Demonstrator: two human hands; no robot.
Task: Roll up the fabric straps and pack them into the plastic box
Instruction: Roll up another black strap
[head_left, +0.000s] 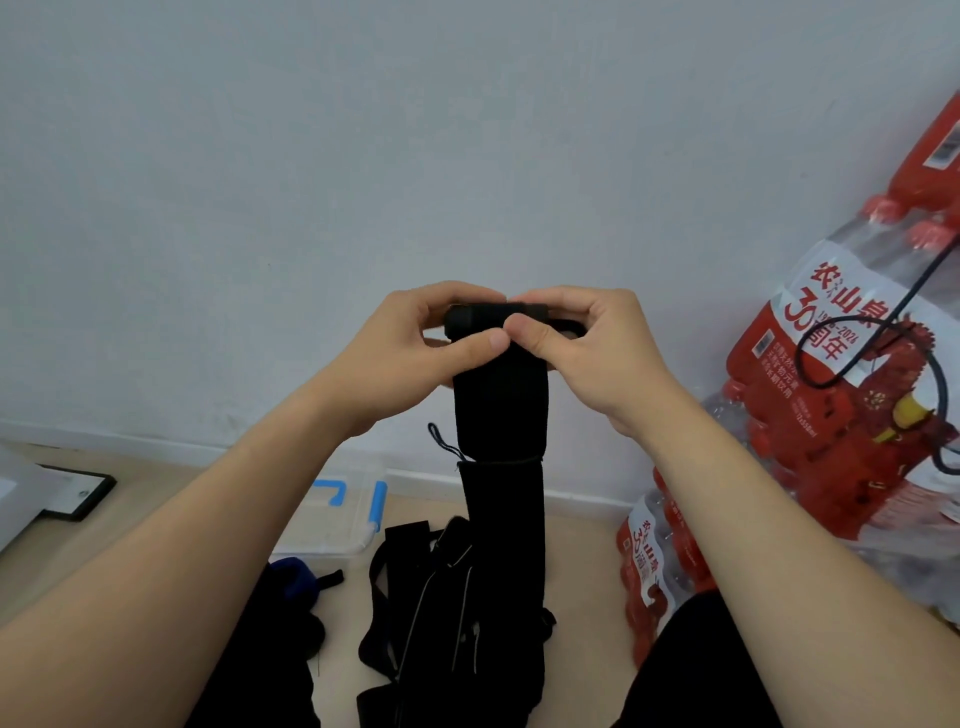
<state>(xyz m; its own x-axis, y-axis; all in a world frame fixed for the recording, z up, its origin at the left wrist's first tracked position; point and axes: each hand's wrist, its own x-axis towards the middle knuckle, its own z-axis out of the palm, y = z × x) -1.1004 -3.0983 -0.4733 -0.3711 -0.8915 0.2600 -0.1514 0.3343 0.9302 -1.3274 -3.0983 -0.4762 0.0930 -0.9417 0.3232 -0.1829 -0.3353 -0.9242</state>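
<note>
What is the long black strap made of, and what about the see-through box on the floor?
The black strap looks like soft, matte fabric, probably woven: it hangs limp, rolls up at the top and shows a stitched seam. The box looks like smooth, cloudy-clear plastic with blue latches: light passes through its walls.

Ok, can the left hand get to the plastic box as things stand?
Probably, once it lets go: the left hand pinches the rolled top of the black strap, as does the right hand. The plastic box sits on the floor below the left forearm, nothing visible between.
</note>
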